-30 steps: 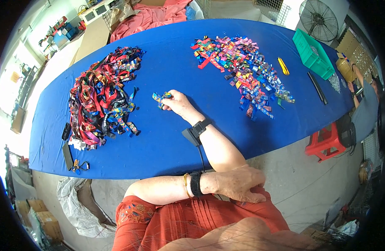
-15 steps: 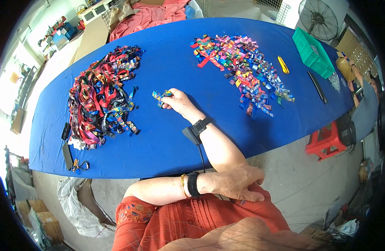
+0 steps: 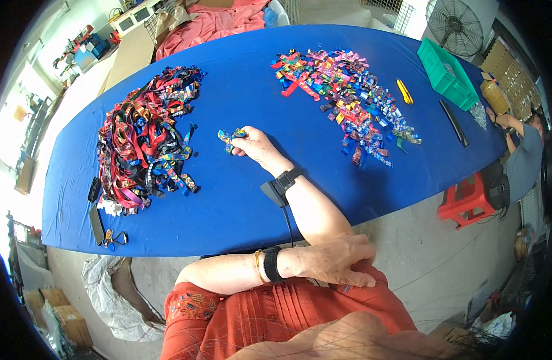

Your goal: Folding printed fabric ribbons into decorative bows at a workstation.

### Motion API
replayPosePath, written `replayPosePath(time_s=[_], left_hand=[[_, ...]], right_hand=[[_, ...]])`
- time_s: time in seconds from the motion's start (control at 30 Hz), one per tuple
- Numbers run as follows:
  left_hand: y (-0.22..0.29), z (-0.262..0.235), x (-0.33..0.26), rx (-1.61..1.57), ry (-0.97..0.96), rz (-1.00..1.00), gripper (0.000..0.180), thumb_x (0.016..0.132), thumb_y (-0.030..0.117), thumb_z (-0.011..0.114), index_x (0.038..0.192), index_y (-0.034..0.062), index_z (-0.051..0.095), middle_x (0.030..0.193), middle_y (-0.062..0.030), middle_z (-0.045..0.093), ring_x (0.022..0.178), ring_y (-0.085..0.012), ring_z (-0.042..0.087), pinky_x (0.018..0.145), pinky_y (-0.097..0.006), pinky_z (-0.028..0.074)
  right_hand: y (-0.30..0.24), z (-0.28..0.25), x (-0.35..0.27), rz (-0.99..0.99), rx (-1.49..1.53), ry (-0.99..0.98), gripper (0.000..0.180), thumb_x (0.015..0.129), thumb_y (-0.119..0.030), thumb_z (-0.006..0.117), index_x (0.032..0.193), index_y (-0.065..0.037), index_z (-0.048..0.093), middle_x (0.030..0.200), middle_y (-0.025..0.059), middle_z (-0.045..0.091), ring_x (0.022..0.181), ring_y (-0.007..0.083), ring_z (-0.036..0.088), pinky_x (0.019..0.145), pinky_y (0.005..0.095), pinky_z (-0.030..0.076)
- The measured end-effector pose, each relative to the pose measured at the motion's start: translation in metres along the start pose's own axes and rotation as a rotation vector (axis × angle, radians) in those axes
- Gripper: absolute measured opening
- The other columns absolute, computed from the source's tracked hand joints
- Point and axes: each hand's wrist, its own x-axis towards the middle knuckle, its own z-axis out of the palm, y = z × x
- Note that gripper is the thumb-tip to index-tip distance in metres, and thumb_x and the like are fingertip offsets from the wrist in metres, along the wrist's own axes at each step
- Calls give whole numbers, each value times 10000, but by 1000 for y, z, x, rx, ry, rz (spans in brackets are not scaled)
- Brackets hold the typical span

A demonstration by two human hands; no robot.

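Note:
My right hand [image 3: 256, 147] reaches out over the blue table [image 3: 240, 204] and pinches a small multicoloured ribbon piece [image 3: 230, 138] just above the cloth. A black band with a cable is strapped to that wrist. My left hand [image 3: 339, 264] lies flat across my right elbow, above my orange-clad lap, and holds nothing. To the left of the right hand lies a big heap of red, black and blue ribbons [image 3: 144, 141]. A spread pile of short bright ribbon pieces [image 3: 348, 96] lies to its right.
A yellow cutter [image 3: 404, 91], a black stick [image 3: 453, 122] and a green crate [image 3: 450, 73] sit at the table's right end. Another person [image 3: 523, 150] is beside it, near a red stool [image 3: 468, 201]. Small dark tools [image 3: 99, 222] lie at the near left edge. A fan [image 3: 453, 24] stands behind.

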Motion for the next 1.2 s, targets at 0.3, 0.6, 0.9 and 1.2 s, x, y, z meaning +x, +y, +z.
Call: replayPosePath(time_s=[0.3,0.6,0.9,1.2], left_hand=[[4,-16,-11,2,-55,-22,400,913,377,664,1022,-2,598,1046,-176,565,990,-323,560,860,-401,461],[8,-133,-81,104,1072,-37,52,933,75,636,950,41,601,864,0,606,835,-94,576,750,-251,480],[-65,-193,-135,-157,1447,-158,298,917,153,629,1158,-19,587,998,-27,632,934,-91,568,844,-254,442],[-88,-203,-143,-574,1145,-126,201,937,175,623,1057,21,575,912,-25,646,794,-91,593,738,-233,434]], right_hand=[[3,0,4,4,88,5,167,907,-147,642,1023,-39,591,853,49,669,719,96,649,632,230,519],[-28,-6,-13,-137,632,-156,138,912,-215,659,972,-95,628,874,9,664,747,77,628,652,216,501],[-60,-9,-25,-62,311,-26,126,951,-222,625,973,-98,619,846,-13,630,690,41,556,634,185,457],[-64,-5,-27,-74,214,-73,115,972,-196,590,977,-82,603,819,0,634,657,50,548,597,189,431]])
